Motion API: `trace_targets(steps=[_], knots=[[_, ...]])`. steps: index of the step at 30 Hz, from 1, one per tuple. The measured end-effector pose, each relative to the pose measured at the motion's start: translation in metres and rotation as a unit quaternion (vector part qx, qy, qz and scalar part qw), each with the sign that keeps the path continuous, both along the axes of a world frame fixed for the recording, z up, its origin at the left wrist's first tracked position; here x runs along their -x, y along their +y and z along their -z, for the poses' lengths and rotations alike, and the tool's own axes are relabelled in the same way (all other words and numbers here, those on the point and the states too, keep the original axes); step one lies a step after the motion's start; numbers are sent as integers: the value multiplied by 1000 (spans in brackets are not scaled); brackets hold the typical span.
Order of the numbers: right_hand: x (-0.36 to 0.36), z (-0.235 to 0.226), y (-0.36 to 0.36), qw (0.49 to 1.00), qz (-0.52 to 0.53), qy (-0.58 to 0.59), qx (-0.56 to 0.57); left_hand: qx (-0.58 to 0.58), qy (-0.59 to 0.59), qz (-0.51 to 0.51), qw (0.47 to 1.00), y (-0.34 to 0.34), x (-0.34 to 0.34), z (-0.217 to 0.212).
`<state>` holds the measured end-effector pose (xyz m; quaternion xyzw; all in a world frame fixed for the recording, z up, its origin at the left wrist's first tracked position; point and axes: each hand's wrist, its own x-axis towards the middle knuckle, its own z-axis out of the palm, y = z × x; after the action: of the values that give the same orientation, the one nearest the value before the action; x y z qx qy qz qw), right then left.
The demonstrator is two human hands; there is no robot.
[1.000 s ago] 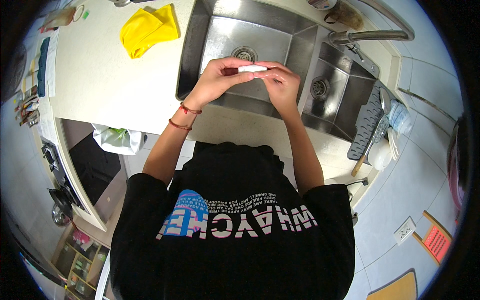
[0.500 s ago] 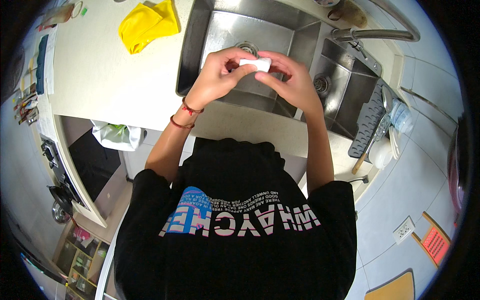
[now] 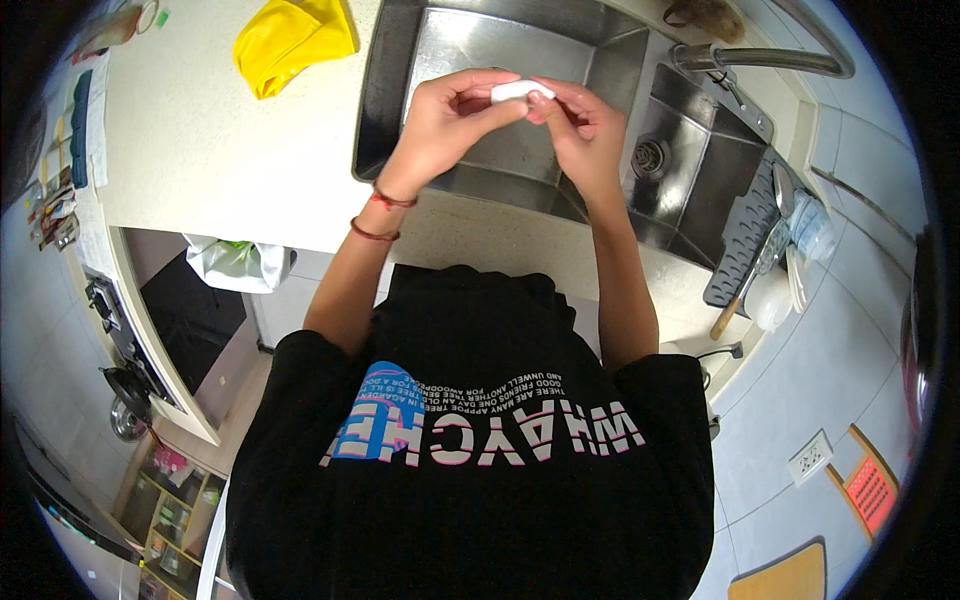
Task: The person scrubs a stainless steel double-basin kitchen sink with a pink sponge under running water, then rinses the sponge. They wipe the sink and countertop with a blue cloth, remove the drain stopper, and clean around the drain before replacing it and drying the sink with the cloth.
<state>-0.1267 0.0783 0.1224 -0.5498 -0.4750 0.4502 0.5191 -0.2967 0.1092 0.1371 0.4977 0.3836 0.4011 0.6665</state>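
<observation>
The left hand [image 3: 440,125] and right hand [image 3: 592,135] both pinched the small white block [image 3: 508,92]; the large sink basin [image 3: 540,45] lay beneath the grip. Pickup was complete, release not yet done.

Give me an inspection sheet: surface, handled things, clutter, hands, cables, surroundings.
Surface: pale counter around a steel double-bowl sink.
Things handled: small white object, above the larger bowl; kind unclear.
Clutter: yellow cloth left of the sink; wooden-handled utensil across a grey mat, right.
Hands: left hand and right hand both grip the small white object.
Cables: dark plug with cord, at right.
Surroundings: faucet behind the sink; wall socket at right.
</observation>
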Motion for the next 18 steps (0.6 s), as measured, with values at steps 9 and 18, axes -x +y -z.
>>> trace_targets(steps=[9,18], knots=[[-7,-4,-6,997,-72,3,-11,1,26,139,990,14,30,3],[6,-1,-10,998,-34,49,-22,-58,33,114,991,-2,15,5]])
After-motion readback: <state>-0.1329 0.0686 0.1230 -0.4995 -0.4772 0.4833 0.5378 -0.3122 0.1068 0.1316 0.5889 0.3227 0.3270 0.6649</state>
